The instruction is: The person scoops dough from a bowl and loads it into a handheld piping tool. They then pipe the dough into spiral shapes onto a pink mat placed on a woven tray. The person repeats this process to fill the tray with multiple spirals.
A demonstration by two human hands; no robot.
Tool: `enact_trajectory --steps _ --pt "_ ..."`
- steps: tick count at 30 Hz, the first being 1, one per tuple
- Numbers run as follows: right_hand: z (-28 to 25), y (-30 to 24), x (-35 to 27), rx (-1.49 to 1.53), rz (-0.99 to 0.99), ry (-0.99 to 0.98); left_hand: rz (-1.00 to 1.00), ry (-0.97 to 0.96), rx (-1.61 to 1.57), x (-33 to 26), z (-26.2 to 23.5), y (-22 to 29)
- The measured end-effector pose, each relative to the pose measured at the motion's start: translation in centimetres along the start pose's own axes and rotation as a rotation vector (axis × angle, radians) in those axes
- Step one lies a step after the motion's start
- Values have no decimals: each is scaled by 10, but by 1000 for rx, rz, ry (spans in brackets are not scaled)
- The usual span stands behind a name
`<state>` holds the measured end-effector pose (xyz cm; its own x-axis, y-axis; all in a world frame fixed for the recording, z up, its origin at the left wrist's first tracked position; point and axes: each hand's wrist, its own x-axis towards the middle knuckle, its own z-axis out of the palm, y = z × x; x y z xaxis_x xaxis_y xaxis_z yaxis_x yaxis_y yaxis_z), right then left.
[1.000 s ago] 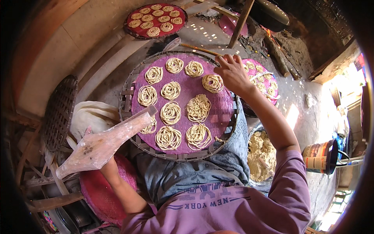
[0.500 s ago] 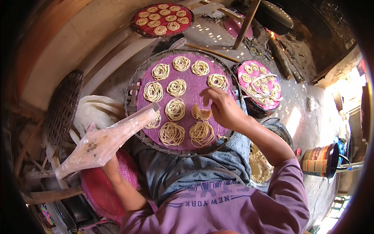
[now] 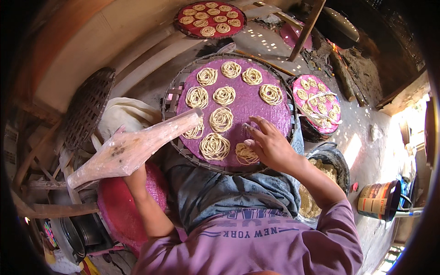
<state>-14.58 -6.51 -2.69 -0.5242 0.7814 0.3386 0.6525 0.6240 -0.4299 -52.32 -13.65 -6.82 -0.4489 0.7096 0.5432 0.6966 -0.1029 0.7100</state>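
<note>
**Surrounding items on the floor**

Red round tray (image 3: 210, 19) of noodle coils: far edge. Pink tray (image 3: 316, 103) of coils: right. Dark pot (image 3: 331, 161) of dough beside it. Paint tin (image 3: 378, 200): near right. Empty woven tray (image 3: 87, 105): left.

We list a woven brown basket tray (image 3: 170, 98) lined with a purple mat (image 3: 256, 110), bearing pale yellow noodle coils (image 3: 221, 119); a translucent piping bag (image 3: 130, 149) smeared whitish with dough; a red tray (image 3: 183, 28) of like coils; a magenta tray (image 3: 306, 98); a lilac shirt (image 3: 256, 247) with dark lettering; grey-blue trousers (image 3: 220, 192).
</note>
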Motion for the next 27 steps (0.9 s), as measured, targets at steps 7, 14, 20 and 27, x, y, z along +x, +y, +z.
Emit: enact_trajectory --steps 7,14,20,27 --pt "4 -8 -32 -40 -266 -221 122 -56 105 0 -2 -8" --pt "-36 21 -40 450 317 80 125 -67 108 4 3 1" --pt "-41 23 -60 433 162 24 72 -92 56 4 11 6" --pt "-38 42 -63 1136 531 352 139 -89 203 2 11 1"
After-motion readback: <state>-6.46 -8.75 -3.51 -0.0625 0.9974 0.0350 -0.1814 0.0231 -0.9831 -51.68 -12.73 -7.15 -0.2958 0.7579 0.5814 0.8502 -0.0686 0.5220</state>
